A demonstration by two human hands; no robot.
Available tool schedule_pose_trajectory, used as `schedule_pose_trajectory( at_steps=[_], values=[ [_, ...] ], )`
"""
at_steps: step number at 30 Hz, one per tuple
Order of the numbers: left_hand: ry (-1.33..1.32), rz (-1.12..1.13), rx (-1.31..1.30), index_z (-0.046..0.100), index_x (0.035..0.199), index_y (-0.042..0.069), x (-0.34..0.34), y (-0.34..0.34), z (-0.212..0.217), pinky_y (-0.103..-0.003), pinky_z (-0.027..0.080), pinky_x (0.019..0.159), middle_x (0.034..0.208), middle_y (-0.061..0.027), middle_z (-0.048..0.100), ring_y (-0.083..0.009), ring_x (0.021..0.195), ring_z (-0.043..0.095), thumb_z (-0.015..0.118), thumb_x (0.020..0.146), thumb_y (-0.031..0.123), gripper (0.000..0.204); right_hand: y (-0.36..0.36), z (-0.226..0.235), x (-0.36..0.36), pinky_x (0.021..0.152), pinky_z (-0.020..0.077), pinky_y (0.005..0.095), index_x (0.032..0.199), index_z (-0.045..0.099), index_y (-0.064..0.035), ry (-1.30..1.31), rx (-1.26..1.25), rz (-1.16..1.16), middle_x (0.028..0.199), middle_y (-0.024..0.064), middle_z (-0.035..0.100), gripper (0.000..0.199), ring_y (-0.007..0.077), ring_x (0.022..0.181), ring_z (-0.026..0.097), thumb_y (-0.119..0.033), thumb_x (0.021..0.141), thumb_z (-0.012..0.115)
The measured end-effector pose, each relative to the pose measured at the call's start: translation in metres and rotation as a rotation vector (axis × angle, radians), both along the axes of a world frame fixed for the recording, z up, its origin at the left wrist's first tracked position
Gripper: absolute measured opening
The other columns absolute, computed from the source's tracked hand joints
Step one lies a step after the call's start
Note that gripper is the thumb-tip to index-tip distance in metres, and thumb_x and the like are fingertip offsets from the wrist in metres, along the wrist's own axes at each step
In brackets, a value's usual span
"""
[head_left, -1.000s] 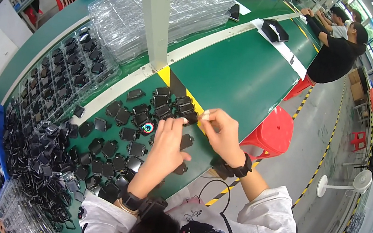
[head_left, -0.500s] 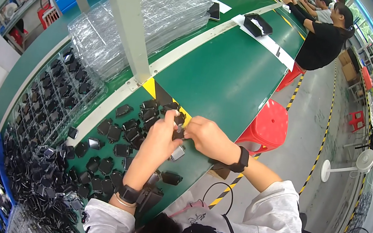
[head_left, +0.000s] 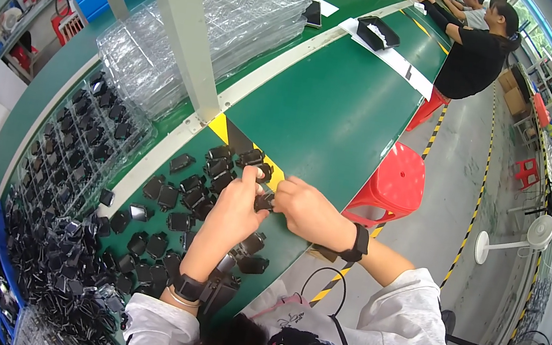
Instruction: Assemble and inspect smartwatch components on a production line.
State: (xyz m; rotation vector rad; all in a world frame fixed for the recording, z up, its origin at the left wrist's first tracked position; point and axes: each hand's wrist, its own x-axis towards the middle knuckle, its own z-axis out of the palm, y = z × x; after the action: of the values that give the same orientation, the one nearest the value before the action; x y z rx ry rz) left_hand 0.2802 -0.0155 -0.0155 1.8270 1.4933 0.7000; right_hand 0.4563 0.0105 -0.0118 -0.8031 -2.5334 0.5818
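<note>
My left hand (head_left: 233, 207) and my right hand (head_left: 307, 211) meet over the green worktable (head_left: 313, 117). Between their fingertips is a small black rectangular part (head_left: 264, 201), pinched from both sides; the fingers partly cover it. Similar black parts (head_left: 194, 194) lie loose in a cluster beyond and left of my left hand. A few more (head_left: 253, 264) rest by the table's near edge, under my left wrist. One loose piece (head_left: 140, 213) shows a shiny silvery face.
A clear compartment tray (head_left: 74, 135) full of black parts stands at left, above a large heap (head_left: 63, 262). Stacked clear trays (head_left: 219, 28) lie behind a grey post (head_left: 184, 23). A red stool (head_left: 400, 180) stands right of the table; a person (head_left: 474, 63) sits farther along.
The silver-faced piece below my hands is no longer seen; a dark-faced part lies near there. My hands stay together, with the fingers slightly shifted around the held part.
</note>
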Motion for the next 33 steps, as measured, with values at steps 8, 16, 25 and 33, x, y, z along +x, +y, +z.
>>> schedule_pose_trajectory(
  at_steps=[8,16,25,33],
  values=[
    [0.005,-0.017,0.035,0.039,0.116,0.001,0.002,-0.010,0.002,-0.037,0.050,0.077,0.092,-0.0163,0.061,-0.0294,0.088,0.059,0.077,0.062,-0.004,0.065,0.026,0.003,-0.002,0.067,0.0506,0.0357,0.083,0.055,0.0057,0.205,-0.451,-0.260,0.077,0.0139,0.057,0.010,0.0284,0.073,0.061,0.006,0.074,0.058],
    [0.124,0.026,0.302,0.032,0.133,-0.003,-0.007,0.026,-0.008,-0.041,0.046,0.084,0.095,-0.0220,0.058,-0.0364,0.097,0.055,0.071,0.067,-0.007,0.077,0.033,-0.002,-0.017,0.071,0.0516,0.0346,0.085,0.055,0.0041,0.310,0.010,-0.134,0.089,0.0152,0.055,0.014,0.0300,0.073,0.059,0.005,0.073,0.062],
    [0.116,-0.006,0.048,0.028,0.138,-0.002,-0.008,0.026,0.004,-0.041,0.047,0.085,0.098,-0.0214,0.059,-0.0373,0.097,0.056,0.072,0.068,-0.003,0.083,0.040,-0.005,-0.014,0.070,0.0497,0.0388,0.082,0.056,0.0013,0.027,0.005,-0.053,0.085,0.0169,0.054,0.013,0.0310,0.080,0.057,0.001,0.070,0.063],
    [0.086,0.202,0.622,0.033,0.133,-0.003,-0.024,0.061,-0.009,-0.040,0.050,0.077,0.097,-0.0204,0.060,-0.0376,0.086,0.060,0.074,0.066,-0.003,0.079,0.082,0.007,-0.032,0.071,0.0488,0.0385,0.086,0.057,0.0014,0.219,0.048,-0.219,0.084,0.0146,0.055,0.014,0.0326,0.079,0.057,0.000,0.073,0.062]
  ],
)
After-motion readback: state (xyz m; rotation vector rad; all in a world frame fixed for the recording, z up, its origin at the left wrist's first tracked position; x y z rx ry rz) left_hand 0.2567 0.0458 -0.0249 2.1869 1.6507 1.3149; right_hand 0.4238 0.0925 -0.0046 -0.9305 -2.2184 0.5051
